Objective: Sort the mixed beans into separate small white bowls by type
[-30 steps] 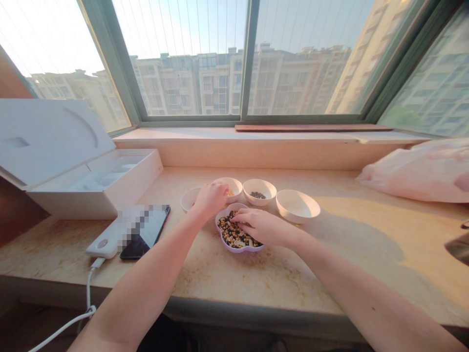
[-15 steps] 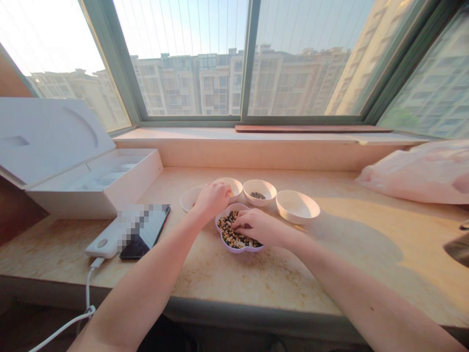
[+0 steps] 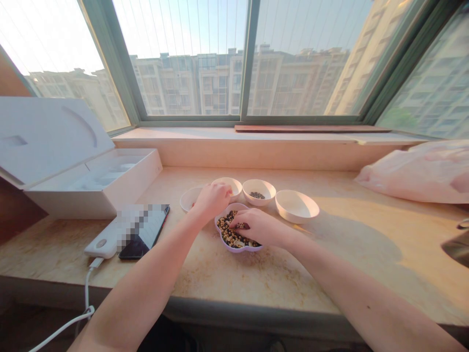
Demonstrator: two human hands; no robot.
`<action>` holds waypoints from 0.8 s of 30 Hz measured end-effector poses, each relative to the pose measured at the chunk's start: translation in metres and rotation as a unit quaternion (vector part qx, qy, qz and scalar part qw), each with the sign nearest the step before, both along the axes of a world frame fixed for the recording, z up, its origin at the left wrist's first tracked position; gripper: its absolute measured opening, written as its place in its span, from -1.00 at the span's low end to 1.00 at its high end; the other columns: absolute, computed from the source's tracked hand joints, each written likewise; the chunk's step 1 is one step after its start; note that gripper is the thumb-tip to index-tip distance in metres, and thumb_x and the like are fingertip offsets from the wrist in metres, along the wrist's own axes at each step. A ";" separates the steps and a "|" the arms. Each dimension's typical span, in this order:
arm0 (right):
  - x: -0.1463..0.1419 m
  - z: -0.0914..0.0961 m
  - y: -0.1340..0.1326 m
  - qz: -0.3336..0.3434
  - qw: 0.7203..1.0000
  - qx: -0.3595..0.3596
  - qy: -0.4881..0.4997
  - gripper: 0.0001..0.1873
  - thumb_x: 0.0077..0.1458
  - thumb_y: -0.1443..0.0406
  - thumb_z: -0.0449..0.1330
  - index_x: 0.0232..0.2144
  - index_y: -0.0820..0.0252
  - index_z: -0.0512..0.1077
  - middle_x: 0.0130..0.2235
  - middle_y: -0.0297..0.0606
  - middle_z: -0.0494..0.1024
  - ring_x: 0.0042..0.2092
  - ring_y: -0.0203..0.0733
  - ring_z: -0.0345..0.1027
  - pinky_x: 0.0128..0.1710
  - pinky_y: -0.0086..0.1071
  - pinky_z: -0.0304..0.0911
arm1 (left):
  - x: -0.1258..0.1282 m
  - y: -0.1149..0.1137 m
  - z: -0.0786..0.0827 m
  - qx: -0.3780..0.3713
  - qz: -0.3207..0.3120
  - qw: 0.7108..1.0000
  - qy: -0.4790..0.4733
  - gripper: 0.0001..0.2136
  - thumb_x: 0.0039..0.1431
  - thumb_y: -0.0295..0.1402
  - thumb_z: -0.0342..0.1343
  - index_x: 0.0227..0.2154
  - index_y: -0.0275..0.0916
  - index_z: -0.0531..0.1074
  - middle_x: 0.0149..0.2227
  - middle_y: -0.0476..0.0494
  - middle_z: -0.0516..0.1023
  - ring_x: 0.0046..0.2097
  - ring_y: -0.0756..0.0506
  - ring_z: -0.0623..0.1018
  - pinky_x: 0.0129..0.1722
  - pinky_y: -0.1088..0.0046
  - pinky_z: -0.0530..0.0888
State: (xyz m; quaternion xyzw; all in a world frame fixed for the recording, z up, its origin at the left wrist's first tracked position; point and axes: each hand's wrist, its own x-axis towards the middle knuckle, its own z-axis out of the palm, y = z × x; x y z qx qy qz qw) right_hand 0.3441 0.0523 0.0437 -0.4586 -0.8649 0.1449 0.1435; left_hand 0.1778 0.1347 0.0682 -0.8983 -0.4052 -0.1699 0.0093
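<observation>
A purple petal-shaped bowl (image 3: 243,250) holds a mix of black and tan beans (image 3: 229,231) with some pale pieces. My right hand (image 3: 262,226) reaches into it from the right, thumb and fingers drawn together among the beans; what they grip is too small to make out. Over the near edge of a white bowl (image 3: 237,186) with some yellowish bits, my left hand (image 3: 213,199) is bent down, fingers closed and their tips partly hidden. Beside it is another white bowl (image 3: 186,199), partly covered by that hand. Dark seeds (image 3: 257,195) lie in a third white bowl (image 3: 270,187).
A fourth white bowl (image 3: 297,207) stands to the right. On the left are an open white box (image 3: 128,188), a phone (image 3: 141,244) and a white device (image 3: 104,244) with a cable. A plastic bag (image 3: 414,171) lies far right, below the window.
My right hand has shifted slightly left within the bean mix, its fingers bending further in. My left hand stays almost where it was, over the white bowl.
</observation>
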 end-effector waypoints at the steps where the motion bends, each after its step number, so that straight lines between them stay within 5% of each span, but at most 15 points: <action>1: 0.000 0.000 0.000 0.015 1.000 0.005 -0.004 -0.74 0.15 0.43 0.17 -0.26 0.10 0.65 -0.19 -0.24 0.67 -0.15 -0.11 0.52 -0.06 -0.28 0.38 | 0.000 0.000 0.000 0.001 0.001 1.000 0.000 -0.73 0.28 -0.45 -0.06 -0.33 -0.22 0.57 -0.20 -0.21 0.63 -0.18 -0.17 0.58 -0.16 0.37 0.41; 24: -0.001 0.010 -0.009 -0.053 0.996 -0.014 0.072 -0.75 0.05 0.49 0.08 -0.32 0.05 0.44 -0.27 -0.31 0.59 -0.26 -0.16 0.45 -0.28 -0.35 0.32 | -0.005 0.001 0.002 -0.004 -0.011 1.000 -0.023 -0.72 0.30 -0.43 -0.06 -0.21 -0.22 0.59 -0.12 -0.21 0.62 -0.13 -0.15 0.58 -0.11 0.38 0.44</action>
